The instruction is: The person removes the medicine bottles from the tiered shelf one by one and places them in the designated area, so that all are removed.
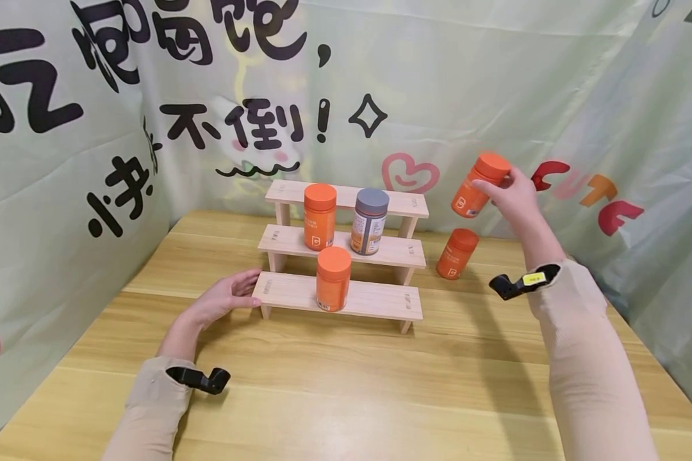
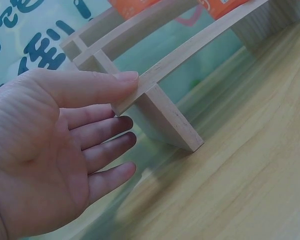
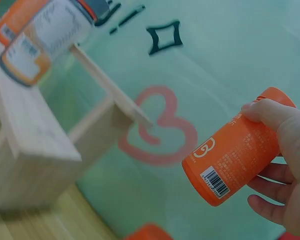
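My right hand (image 1: 516, 195) grips an orange bottle (image 1: 480, 186) with an orange lid, tilted in the air right of a three-step wooden stand (image 1: 380, 301). In the right wrist view, a barcode shows low on this bottle (image 3: 235, 150). At the stand's left end my left hand (image 1: 225, 298) pinches the corner of the lowest board; in the left wrist view the thumb lies on the board (image 2: 180, 57), the other fingers fairly straight. One orange bottle (image 1: 333, 282) stands on the lowest step. The middle step carries another orange bottle (image 1: 320, 221) and a grey-lidded bottle (image 1: 369, 224).
Another orange bottle (image 1: 457, 255) stands on the wooden table (image 1: 334, 397) right of the stand, below the raised one. A pale printed cloth (image 1: 467, 77) hangs behind and along the sides. Black wrist cameras sit on both sleeves.
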Available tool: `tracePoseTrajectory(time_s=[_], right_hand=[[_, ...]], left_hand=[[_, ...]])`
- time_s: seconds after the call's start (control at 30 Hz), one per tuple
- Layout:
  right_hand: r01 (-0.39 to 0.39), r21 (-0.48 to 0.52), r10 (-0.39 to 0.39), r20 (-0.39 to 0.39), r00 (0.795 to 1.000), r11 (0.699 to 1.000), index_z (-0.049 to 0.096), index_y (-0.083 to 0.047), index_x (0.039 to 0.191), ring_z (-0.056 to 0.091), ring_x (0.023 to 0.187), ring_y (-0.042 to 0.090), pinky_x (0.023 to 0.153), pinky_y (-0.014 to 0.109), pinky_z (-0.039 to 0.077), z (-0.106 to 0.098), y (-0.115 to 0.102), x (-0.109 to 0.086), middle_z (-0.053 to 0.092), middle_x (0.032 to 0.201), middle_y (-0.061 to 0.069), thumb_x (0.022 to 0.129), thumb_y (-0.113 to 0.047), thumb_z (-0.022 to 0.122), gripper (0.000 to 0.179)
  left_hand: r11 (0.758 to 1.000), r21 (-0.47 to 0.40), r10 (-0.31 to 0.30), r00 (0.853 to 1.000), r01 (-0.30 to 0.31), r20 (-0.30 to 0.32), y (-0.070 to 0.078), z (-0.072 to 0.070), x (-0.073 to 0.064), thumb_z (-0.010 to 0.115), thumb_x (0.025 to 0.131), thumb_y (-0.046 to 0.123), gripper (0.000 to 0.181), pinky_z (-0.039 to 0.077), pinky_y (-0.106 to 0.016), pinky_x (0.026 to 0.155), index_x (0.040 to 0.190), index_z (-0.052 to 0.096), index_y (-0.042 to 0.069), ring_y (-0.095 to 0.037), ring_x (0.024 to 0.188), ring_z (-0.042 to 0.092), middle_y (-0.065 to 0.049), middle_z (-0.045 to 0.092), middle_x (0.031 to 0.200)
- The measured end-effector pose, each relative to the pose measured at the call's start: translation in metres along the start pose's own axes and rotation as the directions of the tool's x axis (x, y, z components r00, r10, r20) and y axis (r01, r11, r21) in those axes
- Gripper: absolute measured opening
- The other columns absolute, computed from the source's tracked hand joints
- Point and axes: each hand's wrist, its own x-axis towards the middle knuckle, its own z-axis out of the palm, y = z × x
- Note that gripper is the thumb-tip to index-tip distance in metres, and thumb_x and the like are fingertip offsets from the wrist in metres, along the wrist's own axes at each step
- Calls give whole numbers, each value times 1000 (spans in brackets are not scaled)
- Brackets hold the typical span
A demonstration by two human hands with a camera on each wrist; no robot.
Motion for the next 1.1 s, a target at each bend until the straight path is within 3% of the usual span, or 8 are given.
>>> tracePoseTrajectory(time_s=[0.17,0.3,0.47,0.87,1.1], right_hand=[[-1,-59,-1,-32,999,998,36,-5,137,47,91,7,72,19,43,-18,31,-9,49,113,0,85,-45,61,71],[-49,-81,43,-67,997,996,35,-4,137,46,88,4,73,19,43,-32,54,-17,46,108,-5,85,-47,60,72],[-89,-110,80,-86,993,990,34,-1,135,45,86,5,70,15,42,-41,79,-21,45,107,-3,84,-48,60,74],[-115,-163,101,-93,991,980,35,6,134,43,81,3,63,12,40,-30,127,-34,46,114,11,86,-42,61,72],[-126,-151,114,-87,990,980,35,8,134,43,88,3,69,15,39,-20,141,-44,45,123,20,87,-37,62,71]], left_hand=[[1000,-6,-10,1000,10,-5,-1,1,-1,66,84,10,79,17,-52,109,142,17,-12,-45,133,20,-31,20,146],[1000,-6,-10,1000,10,0,0,2,-1,66,84,10,79,17,-52,109,142,16,-12,-45,133,20,-31,19,146],[1000,8,-12,1000,12,-7,0,0,-2,66,84,10,79,18,-52,109,142,17,-11,-44,133,21,-30,20,146],[1000,-3,-3,1000,3,-2,0,-2,1,65,84,9,78,18,-52,109,142,18,-11,-44,133,21,-30,21,146],[1000,0,-9,1000,9,-5,-2,-2,2,65,84,9,77,17,-52,109,142,18,-11,-45,133,20,-30,21,146]])
